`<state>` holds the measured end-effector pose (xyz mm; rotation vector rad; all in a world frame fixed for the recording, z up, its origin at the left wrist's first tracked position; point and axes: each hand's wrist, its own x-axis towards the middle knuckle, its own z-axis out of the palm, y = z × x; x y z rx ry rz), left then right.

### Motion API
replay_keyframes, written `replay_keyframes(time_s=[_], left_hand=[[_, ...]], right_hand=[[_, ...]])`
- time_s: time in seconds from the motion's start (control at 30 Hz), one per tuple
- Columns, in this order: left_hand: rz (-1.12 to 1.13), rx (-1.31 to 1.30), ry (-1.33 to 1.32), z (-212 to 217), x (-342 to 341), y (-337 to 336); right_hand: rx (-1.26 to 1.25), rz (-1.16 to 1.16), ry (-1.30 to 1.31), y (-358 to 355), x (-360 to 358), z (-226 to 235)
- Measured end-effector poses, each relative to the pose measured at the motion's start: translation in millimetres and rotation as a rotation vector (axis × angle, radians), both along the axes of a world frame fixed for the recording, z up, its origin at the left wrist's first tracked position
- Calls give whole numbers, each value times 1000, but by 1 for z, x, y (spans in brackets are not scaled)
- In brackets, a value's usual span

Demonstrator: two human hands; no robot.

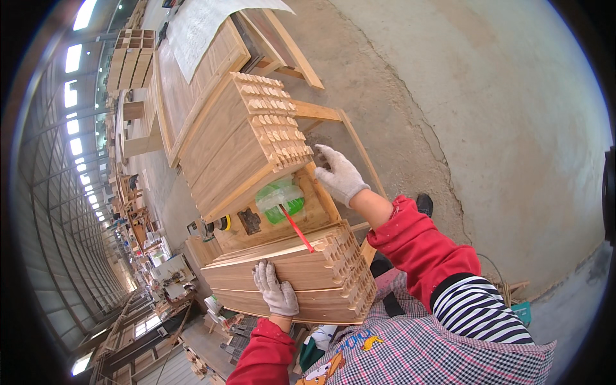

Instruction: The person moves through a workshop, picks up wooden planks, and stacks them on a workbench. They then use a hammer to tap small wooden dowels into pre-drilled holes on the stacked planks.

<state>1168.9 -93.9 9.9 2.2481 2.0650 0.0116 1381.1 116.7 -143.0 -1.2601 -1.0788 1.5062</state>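
My left hand (276, 290), in a whitish work glove, rests with its fingers spread on the top face of the near stack of wooden boards (256, 301). Interlocking joint teeth are cut into this stack's right end. My right hand (340, 174), gloved too, hovers off the right end of the far stack of boards (221, 138), fingers apart and slightly curled; I see nothing in it. Between the stacks sits a green tub (285, 200) partly covered by clear plastic. A thin red stick (296, 228) slants out of it toward the near stack.
Both stacks lie on a wooden workbench (316, 199). Beyond stands another wooden table (176, 90) with a white sheet (199, 38) over it. A yellow-and-black round tool (222, 222) lies left of the tub. Bare concrete floor (500, 128) stretches to the right.
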Motion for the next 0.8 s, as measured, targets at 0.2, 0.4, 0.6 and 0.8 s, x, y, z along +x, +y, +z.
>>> replay_keyframes(time_s=[0.2, 0.4, 0.6, 0.8], left_hand=[[-3, 2, 12, 1, 1, 1], [-10, 5, 11, 0, 0, 0], [-5, 6, 17, 2, 3, 2], [0, 8, 15, 1, 1, 0]], right_hand=[[-24, 32, 34, 4, -2, -8], [30, 0, 10, 2, 2, 5], [-21, -9, -10, 3, -1, -1], [-1, -10, 25, 4, 1, 2]])
